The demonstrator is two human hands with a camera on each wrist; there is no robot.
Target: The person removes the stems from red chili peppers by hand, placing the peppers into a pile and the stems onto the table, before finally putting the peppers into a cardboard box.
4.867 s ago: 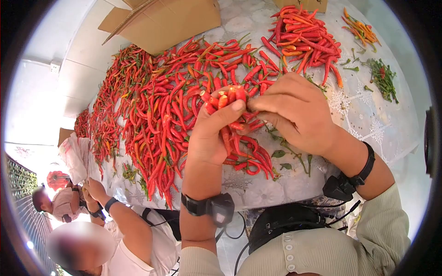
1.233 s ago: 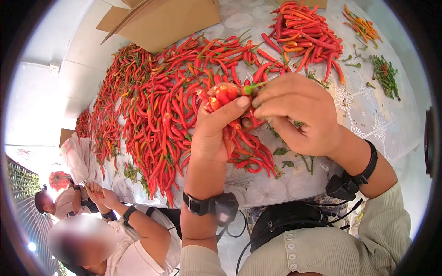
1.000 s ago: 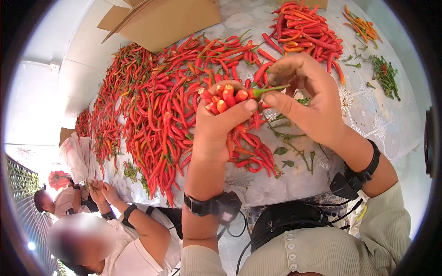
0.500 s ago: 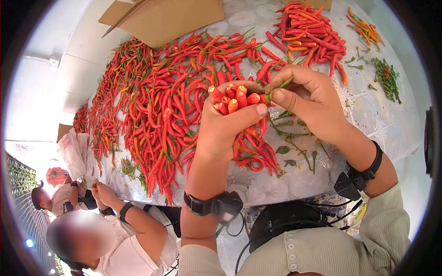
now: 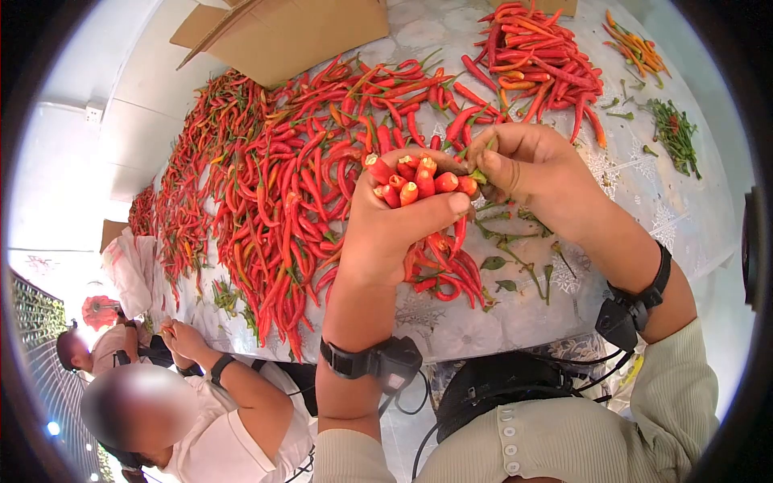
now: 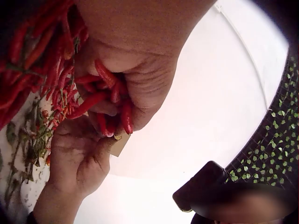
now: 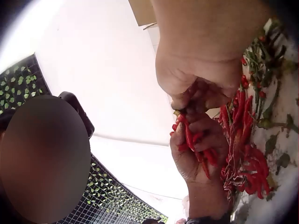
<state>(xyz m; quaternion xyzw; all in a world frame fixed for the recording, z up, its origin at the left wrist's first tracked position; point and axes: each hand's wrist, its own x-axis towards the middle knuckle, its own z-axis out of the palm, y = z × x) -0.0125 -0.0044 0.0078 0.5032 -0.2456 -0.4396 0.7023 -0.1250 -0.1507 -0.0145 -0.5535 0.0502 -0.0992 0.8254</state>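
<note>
My left hand (image 5: 378,233) grips a bunch of red chili peppers (image 5: 425,181), thumb across the front. Most of their pale, stemless cut ends face up, while the tips stick out below the palm in the left wrist view. At the bunch's right side, my right hand (image 5: 551,177) pinches a green chili stem (image 5: 479,175) between thumb and forefinger, right against the end of one chili. The right wrist view has the right hand (image 7: 198,79) directly above the held chilies (image 7: 196,144), its fingertips partly hidden by its own palm.
A wide heap of stemmed red chilies (image 5: 282,193) covers the table's left and middle. Behind lie a pile of stemless chilies (image 5: 539,64), orange chilies (image 5: 634,50) and green stems (image 5: 675,137). A cardboard box (image 5: 298,36) stands at the back; another person (image 5: 233,402) sits at left.
About a second ago the right fingers were spread beside a chili whose long green stem stuck out. They closed on that stem and bent it upward; now its green cap sits between them.
</note>
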